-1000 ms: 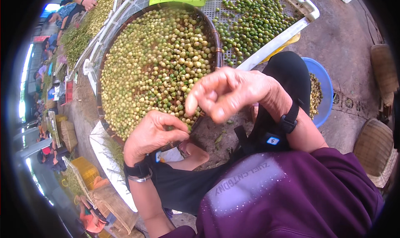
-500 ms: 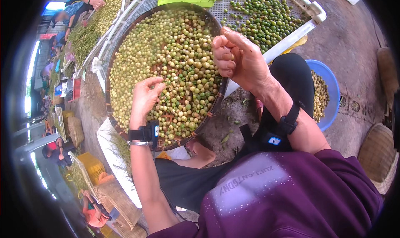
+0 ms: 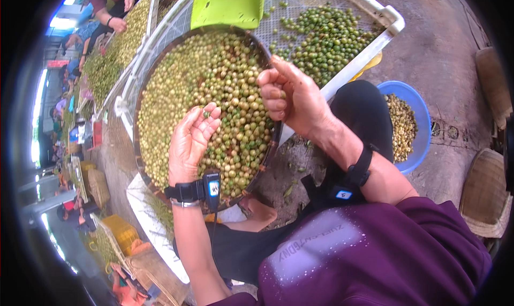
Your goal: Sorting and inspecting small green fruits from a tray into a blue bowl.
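A round dark-rimmed woven tray (image 3: 273,125) holds a broad layer of small round yellow-green fruits (image 3: 235,159). Over its middle, my left hand (image 3: 194,137) is turned partly palm up, its fingers curled in. A small green fruit (image 3: 206,114) shows at the thumb and fingertips. My right hand (image 3: 294,94) is above the tray's right rim, fingers folded into the palm and thumb along the top; whatever they hold is hidden. Darker green fruits (image 3: 329,49) lie in a pile on a white mesh rack (image 3: 393,22) beyond the tray.
A lime-green scoop (image 3: 227,6) lies on the rack behind the tray. To the right, a blue basin (image 3: 423,113) with brownish-yellow fruits stands beside my knee. Woven baskets (image 3: 484,193) sit at the far right. Other people work at the left, one person's hand (image 3: 118,25) over another heap.
My left hand has turned more palm up and a green fruit now shows at its fingertips. My right hand has shifted slightly down and left in view. The whole view has tilted a little.
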Demonstrator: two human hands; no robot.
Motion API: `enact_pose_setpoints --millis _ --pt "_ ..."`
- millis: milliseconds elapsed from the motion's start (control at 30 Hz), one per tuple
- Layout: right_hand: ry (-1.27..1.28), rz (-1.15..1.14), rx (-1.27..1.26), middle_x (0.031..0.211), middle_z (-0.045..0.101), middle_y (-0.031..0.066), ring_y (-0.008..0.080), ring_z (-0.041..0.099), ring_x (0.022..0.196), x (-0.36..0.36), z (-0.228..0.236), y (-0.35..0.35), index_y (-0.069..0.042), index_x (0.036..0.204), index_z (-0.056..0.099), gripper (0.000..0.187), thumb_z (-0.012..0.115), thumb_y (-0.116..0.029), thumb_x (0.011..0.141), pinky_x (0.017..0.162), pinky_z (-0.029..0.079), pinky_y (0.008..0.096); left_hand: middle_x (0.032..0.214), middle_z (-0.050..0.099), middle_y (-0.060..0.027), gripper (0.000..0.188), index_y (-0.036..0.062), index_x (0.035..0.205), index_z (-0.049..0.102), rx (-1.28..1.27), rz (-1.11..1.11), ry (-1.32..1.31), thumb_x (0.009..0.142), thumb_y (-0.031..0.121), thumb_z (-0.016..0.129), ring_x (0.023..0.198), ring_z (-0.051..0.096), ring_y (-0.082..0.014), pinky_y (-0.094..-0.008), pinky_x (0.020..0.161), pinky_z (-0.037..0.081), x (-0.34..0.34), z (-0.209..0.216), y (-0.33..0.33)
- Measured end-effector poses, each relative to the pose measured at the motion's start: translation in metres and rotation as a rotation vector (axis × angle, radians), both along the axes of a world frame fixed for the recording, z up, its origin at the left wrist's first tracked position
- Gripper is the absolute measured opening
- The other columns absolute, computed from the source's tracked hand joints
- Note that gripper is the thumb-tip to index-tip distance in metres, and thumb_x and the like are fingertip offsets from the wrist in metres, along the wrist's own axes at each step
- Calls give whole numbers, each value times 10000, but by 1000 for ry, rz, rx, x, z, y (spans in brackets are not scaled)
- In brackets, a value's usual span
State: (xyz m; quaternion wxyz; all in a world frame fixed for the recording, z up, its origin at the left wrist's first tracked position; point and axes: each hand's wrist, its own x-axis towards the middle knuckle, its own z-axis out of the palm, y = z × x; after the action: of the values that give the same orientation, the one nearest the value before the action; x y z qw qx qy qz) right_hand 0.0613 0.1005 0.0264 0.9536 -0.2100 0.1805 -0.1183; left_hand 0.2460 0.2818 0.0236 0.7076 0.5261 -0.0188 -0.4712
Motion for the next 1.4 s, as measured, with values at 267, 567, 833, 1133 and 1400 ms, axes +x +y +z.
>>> enact_pose_setpoints --millis 267,567,833,1133,1400 --pt "100 -329 -86 623 363 -70 56 331 506 -8 7 -12 -92 853 547 406 439 -475 936 471 251 206 1133 581 -218 177 -34 1057 535 -149 -117 -108 918 76 534 1046 601 -300 -329 845 543 -48 47 -86" --pt "118 -631 -92 663 372 -30 73 320 532 -16 10 -31 -57 979 554 347 430 -380 958 468 275 208 700 674 -84 57 -10 732 682 -114 -48 -1104 731 24 636 654 649 -140 -235 587 489 -97 -4 -165" --pt "-32 -417 -187 623 327 -60 54 303 515 -24 3 -32 -77 882 541 281 491 -347 944 445 249 208 781 656 -96 38 38 764 676 71 -518 -985 731 36 657 699 639 -216 -299 624 500 -166 69 -26" --pt "-25 -244 -193 790 420 -21 40 340 569 -9 8 -13 -61 1095 501 243 547 -186 891 464 295 193 865 656 -104 136 41 828 672 284 -795 -1050 741 -6 579 852 626 -276 -345 709 486 -169 43 55" --pt "-35 -200 -230 798 457 -8 53 385 597 -5 10 -8 -49 1153 491 326 518 -262 907 478 321 184 847 662 -128 100 12 854 676 408 -549 -1028 760 27 648 741 642 -191 -278 650 497 -146 75 68"
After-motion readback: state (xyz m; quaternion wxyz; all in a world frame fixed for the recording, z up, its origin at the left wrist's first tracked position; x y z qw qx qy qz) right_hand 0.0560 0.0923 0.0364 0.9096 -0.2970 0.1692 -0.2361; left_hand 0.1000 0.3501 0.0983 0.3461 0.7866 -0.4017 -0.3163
